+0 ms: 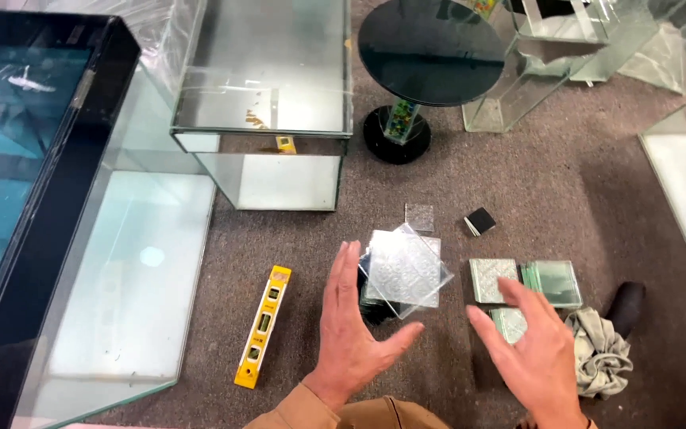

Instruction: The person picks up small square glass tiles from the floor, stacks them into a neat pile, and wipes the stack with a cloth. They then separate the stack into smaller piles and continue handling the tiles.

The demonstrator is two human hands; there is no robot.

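Left hand: our left hand [352, 322] hovers open, fingers spread and thumb out, just left of and near the textured glass square [405, 272]; we cannot tell whether the fingertips touch its edge
Right hand: our right hand [535, 349] is open too, fingers apart and holding nothing, over the small glass tiles [527, 284] to the right
Glass square: it lies tilted on top of a stack of glass pieces [375, 298] on the brown carpet [565, 191], between our two hands, one corner pointing near and overhanging the stack
Risk, sliding: we judge the square could slip off the stack if nudged from the left, since it sits askew rather than flush
Risk, edges: its bare edges and corners look sharp, so a careless grab could cut a palm or chip a corner against the tiles
Risk, right side: our right wrist passes over the tiles and the crumpled grey cloth [599, 355]; a low sweep could scatter them
Left border: the yellow spirit level [263, 326] lies near the left hand, and beyond it a large glass tank [132, 262] closes that side
Far border: another glass tank [267, 171] and a round black table [432, 49] stand far off, well apart from the stack
Open room: bare carpet far of the stack holds only a small clear tile [419, 216] and a black block [481, 220]; the near strip between our hands is free
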